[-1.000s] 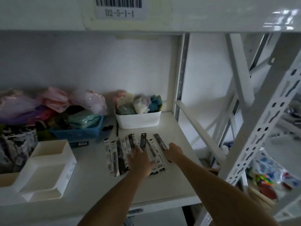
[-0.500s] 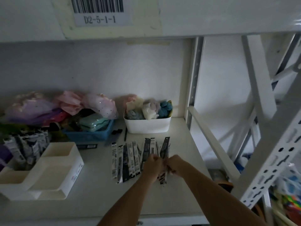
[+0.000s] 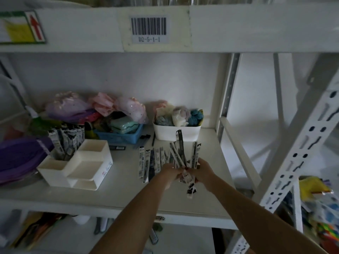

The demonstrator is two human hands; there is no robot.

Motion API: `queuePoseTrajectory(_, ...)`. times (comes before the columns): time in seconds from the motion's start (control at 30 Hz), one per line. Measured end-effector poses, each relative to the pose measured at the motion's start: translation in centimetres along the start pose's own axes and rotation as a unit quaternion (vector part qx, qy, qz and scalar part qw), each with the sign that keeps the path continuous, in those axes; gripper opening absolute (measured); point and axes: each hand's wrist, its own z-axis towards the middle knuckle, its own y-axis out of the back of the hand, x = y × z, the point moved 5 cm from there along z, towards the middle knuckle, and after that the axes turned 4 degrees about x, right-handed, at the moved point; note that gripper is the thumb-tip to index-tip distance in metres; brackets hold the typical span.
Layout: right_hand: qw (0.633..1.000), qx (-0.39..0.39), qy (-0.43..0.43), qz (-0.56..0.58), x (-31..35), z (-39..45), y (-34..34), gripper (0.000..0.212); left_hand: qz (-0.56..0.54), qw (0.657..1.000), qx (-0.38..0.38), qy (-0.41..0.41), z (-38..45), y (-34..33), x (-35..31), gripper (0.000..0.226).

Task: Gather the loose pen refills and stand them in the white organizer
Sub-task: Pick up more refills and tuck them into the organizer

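A fanned bundle of packaged pen refills (image 3: pixel 180 155) is lifted off the white shelf (image 3: pixel 119 195), gripped from both sides by my left hand (image 3: pixel 170 174) and my right hand (image 3: pixel 202 173). Several more refill packs (image 3: pixel 146 163) still lie flat in a row just left of my hands. The white organizer (image 3: pixel 88 166) stands at the left of the shelf with stepped open compartments. Several refills (image 3: pixel 66 142) stand upright in its rear left compartment.
A white bin (image 3: pixel 176 133) of fabric items stands behind the refills, and a blue basket (image 3: pixel 121 137) with pouches sits to its left. A purple bag (image 3: pixel 16 158) lies at the far left. Perforated metal uprights (image 3: pixel 302 153) rise on the right.
Both hands have closed on several refills from the right of the row and raised them into a fanned bundle. The camera has pulled back and tilted up.
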Motion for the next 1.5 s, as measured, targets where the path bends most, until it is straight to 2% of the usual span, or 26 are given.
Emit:
queuePoseTrajectory(0.03, 1.000, 0.006, 0.010, -0.013, 0.6, -0.4, -0.4, 0.028, 0.028, 0.999, 0.011, -0.013, -0.2, 0.4, -0.4, 0.016)
queuePoseTrajectory(0.1, 0.997, 0.023, 0.027, -0.066, 2.0, -1.2, -1.8, 0.028, 0.090, 0.995, 0.013, -0.037, -1.0, 1.4, -1.2, 0.008)
queuePoseTrajectory(0.13, 0.994, 0.028, 0.034, -0.102, 2.8, -1.5, -2.6, 0.030, 0.121, 0.991, 0.004, -0.055, -1.5, 1.9, -1.7, 0.013)
queuePoseTrajectory(0.2, 0.985, 0.021, 0.053, -0.165, 4.8, -2.1, -4.7, 0.035, 0.174, 0.980, -0.027, -0.097, -2.4, 4.1, -2.6, 0.029)
queuePoseTrajectory(0.27, 0.976, -0.008, 0.081, -0.203, 7.3, -2.4, -7.4, 0.037, 0.211, 0.965, -0.064, -0.138, -3.9, 7.7, -3.5, 0.029)
queuePoseTrajectory(0.37, 0.951, -0.054, 0.176, -0.248, 11.4, -3.1, -12.8, 0.036, 0.222, 0.942, -0.142, -0.209, -7.1, 14.6, -5.0, 0.030)
queuePoseTrajectory(0.5, 0.946, -0.047, 0.236, -0.215, 16.9, -4.3, -22.7, 0.033, 0.275, 0.893, -0.232, -0.271, -11.7, 24.9, -6.6, 0.031)
queuePoseTrajectory(0.63, 0.939, -0.032, 0.280, -0.195, 22.1, -4.1, -31.2, 0.026, 0.311, 0.864, -0.291, -0.270, -14.4, 34.4, -7.5, 0.026)
queuePoseTrajectory(0.77, 0.939, -0.043, 0.274, -0.201, 24.8, -2.7, -35.5, 0.024, 0.312, 0.869, -0.286, -0.258, -13.6, 39.9, -7.7, 0.023)
queuePoseTrajectory(1.0, 0.945, -0.043, 0.235, -0.222, 23.8, 2.6, -37.5, 0.018, 0.356, 0.875, -0.247, -0.214, -7.8, 43.1, -5.9, 0.022)
queuePoseTrajectory(1.17, 0.919, -0.025, 0.197, -0.341, 23.4, 4.2, -38.8, 0.020, 0.410, 0.872, -0.190, -0.190, -4.9, 43.8, -3.9, 0.019)
queuePoseTrajectory(1.3, 0.891, 0.003, 0.203, -0.407, 25.0, 3.9, -39.1, 0.037, 0.467, 0.856, -0.142, -0.170, -3.9, 44.4, -3.6, 0.029)
queuePoseTrajectory(1.4, 0.926, -0.068, 0.228, -0.294, 26.5, 3.0, -37.8, 0.050, 0.503, 0.841, -0.106, -0.171, -3.5, 44.6, -3.4, 0.028)
queuePoseTrajectory(1.43, 0.922, -0.112, 0.244, -0.278, 27.0, 2.6, -37.4, 0.055, 0.507, 0.840, -0.095, -0.169, -3.4, 44.6, -3.1, 0.026)
queuePoseTrajectory(1.5, 0.884, -0.181, 0.307, -0.302, 28.1, 1.7, -37.5, 0.061, 0.515, 0.837, -0.084, -0.168, -3.2, 44.5, -2.7, 0.025)
